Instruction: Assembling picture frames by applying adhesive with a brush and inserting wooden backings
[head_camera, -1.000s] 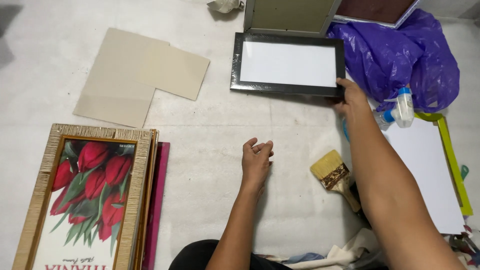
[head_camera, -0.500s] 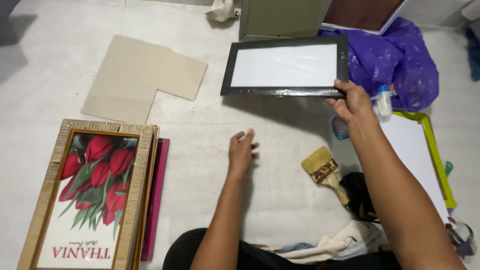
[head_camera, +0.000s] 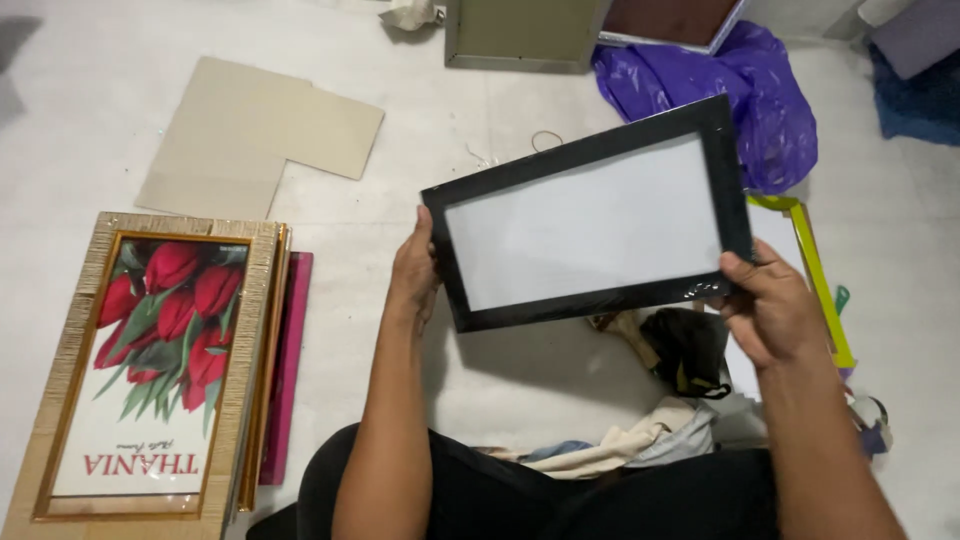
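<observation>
Between the two hands, above the floor (head_camera: 560, 400) and the lap, a black picture frame (head_camera: 590, 215) with a blank white face is held tilted, right end higher. Left hand (head_camera: 412, 275): grip pressed on the frame's left edge, thumb on the front rim. Right hand (head_camera: 770, 310): grip pinching the lower right corner, thumb on top.

Handling, judged: frame looks light and stiff; if the face is glazed it is fragile and smooth, so hold by the moulding at opposite ends, not the panel.

Surroundings: well left of the left grip, a stack of frames topped by a gold-framed tulip print (head_camera: 150, 360), and beyond it cardboard backing sheets (head_camera: 255, 135). Past the frame's far edge, a purple plastic bag (head_camera: 735, 85). Below the right grip, a dark pouch (head_camera: 690, 350) and bundled cloths (head_camera: 630, 445); right of it, a yellow-green frame (head_camera: 815, 275). Those lie closest under the frame.
</observation>
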